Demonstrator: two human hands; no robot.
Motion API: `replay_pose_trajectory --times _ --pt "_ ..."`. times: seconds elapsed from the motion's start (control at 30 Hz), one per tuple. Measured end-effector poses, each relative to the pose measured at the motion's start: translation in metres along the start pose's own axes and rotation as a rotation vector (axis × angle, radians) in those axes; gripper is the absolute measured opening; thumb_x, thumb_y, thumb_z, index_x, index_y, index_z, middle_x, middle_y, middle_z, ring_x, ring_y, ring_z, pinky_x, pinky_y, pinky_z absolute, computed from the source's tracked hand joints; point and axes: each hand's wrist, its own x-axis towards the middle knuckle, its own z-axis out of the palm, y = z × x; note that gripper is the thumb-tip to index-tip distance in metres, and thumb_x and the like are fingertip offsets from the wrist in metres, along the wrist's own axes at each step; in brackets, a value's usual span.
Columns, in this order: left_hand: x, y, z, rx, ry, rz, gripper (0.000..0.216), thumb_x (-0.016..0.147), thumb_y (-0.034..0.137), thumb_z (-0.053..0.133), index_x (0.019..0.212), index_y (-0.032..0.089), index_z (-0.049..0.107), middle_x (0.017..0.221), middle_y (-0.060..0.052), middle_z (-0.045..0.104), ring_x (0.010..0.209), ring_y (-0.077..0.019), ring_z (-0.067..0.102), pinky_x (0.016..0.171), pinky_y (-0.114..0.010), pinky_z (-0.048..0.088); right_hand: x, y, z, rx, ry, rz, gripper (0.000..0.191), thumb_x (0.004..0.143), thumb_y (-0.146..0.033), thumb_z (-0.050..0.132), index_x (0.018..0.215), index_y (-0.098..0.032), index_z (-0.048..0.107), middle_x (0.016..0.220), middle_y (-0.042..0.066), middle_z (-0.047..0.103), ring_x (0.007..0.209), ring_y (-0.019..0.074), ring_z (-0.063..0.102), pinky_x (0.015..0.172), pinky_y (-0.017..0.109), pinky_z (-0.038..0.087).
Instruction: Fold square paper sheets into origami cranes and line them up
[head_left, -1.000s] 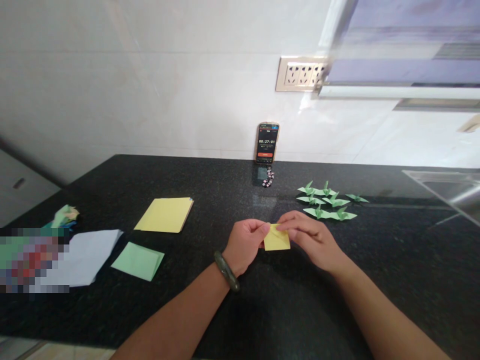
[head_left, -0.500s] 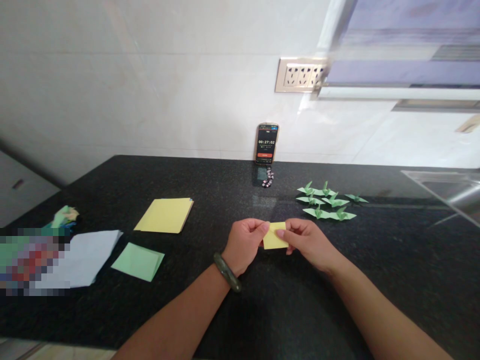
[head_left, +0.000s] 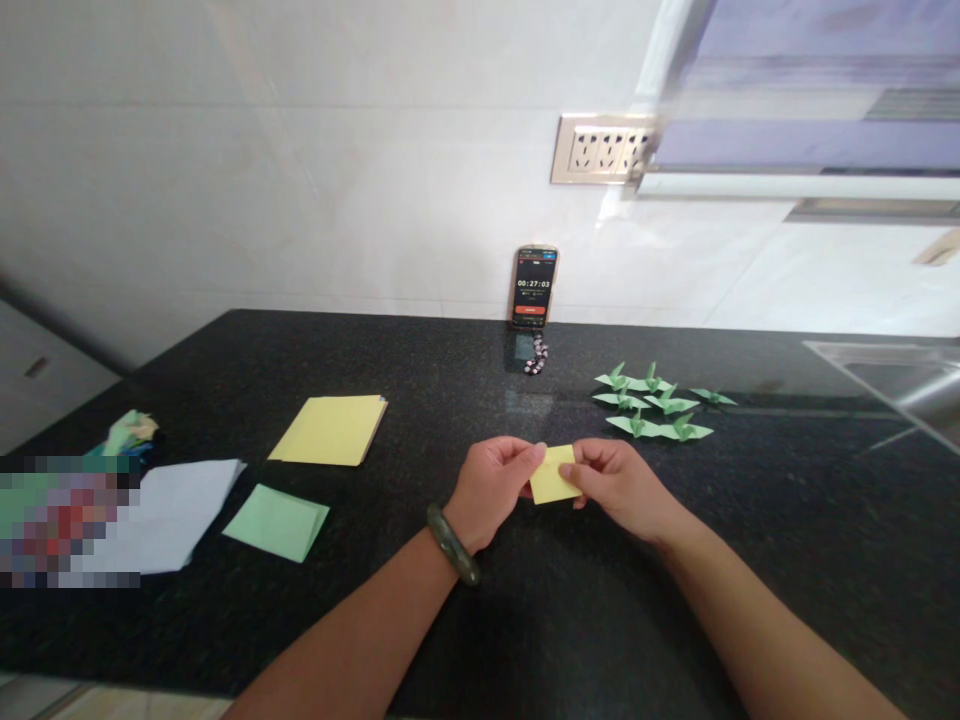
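Yellow paper (head_left: 553, 485), one: held in pinching grip, left hand (head_left: 489, 490) and right hand (head_left: 628, 492). Green cranes (head_left: 671, 404), seven: tabletop (head_left: 435, 390).

Roughly square yellow paper (head_left: 552, 484) slants slightly between both hands (head_left: 491, 490) (head_left: 628, 490).

pale tiled wall (head_left: 337, 200) behind speckled black countertop (head_left: 435, 370)

seen from head height only, facing forward and tilted down, looking onto the left hand (head_left: 487, 490) and right hand (head_left: 628, 490) from the near side, fairly close, spanning the dark countertop (head_left: 442, 380) from near left to the far wall (head_left: 337, 180), cutting off the sink (head_left: 930, 400) at right
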Motion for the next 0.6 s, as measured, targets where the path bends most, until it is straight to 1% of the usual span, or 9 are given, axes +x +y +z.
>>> replay_pose_trajectory --times 0.13,0.27,0.4,0.5,0.6 --pt "-0.0015 0.0001 0.0011 0.1 0.006 0.017 0.026 0.065 0.036 0.066 0.067 0.011 0.058 0.055 0.0 0.056 0.048 -0.0081 0.047 0.047 -0.021 0.036 -0.0003 0.0043 0.0022 -0.078 -0.008 -0.011 0.018 0.072 -0.03 0.057 0.063 -0.015 0.055 0.055 -0.002 0.053 0.047 0.0081 0.046 0.045 0.02 0.04" --pt "-0.0021 -0.0002 0.0008 0.116 0.024 0.01 0.022 0.065 0.031 0.067 0.065 0.011 0.058 0.056 0.0 0.056 0.048 -0.0079 0.047 0.048 -0.021 0.036 -0.0005 0.0087 0.0026 -0.111 -0.006 -0.03 0.017 0.073 -0.029 0.057 0.064 -0.015 0.055 0.054 -0.002 0.052 0.047 0.0082 0.046 0.045 0.02 0.039" --pt "-0.0027 -0.0006 0.0006 0.149 0.05 0.039 0.02 0.065 0.03 0.067 0.063 0.011 0.059 0.053 0.001 0.055 0.047 -0.0075 0.046 0.046 -0.02 0.034 -0.0015 0.0069 0.0029 -0.079 -0.018 -0.022 0.016 0.072 -0.029 0.058 0.064 -0.015 0.055 0.055 -0.002 0.053 0.047 0.0078 0.046 0.045 0.02 0.04" --pt "-0.0019 -0.001 0.0007 0.064 0.012 0.018 0.023 0.067 0.032 0.065 0.064 0.01 0.061 0.055 -0.001 0.058 0.049 -0.0086 0.049 0.049 -0.021 0.038 -0.002 0.0028 0.0021 -0.041 -0.007 -0.015 0.017 0.071 -0.029 0.059 0.063 -0.015 0.055 0.055 -0.002 0.053 0.047 0.0075 0.047 0.045 0.019 0.04" --pt "0.0 -0.0004 0.0004 -0.116 -0.063 -0.063 0.036 0.073 0.046 0.056 0.073 0.01 0.062 0.059 -0.004 0.061 0.051 -0.0113 0.055 0.054 -0.025 0.044 -0.0015 -0.0002 0.0001 0.0 0.038 -0.022 0.019 0.07 -0.03 0.059 0.06 -0.015 0.053 0.054 -0.003 0.052 0.046 0.0069 0.046 0.044 0.019 0.04"
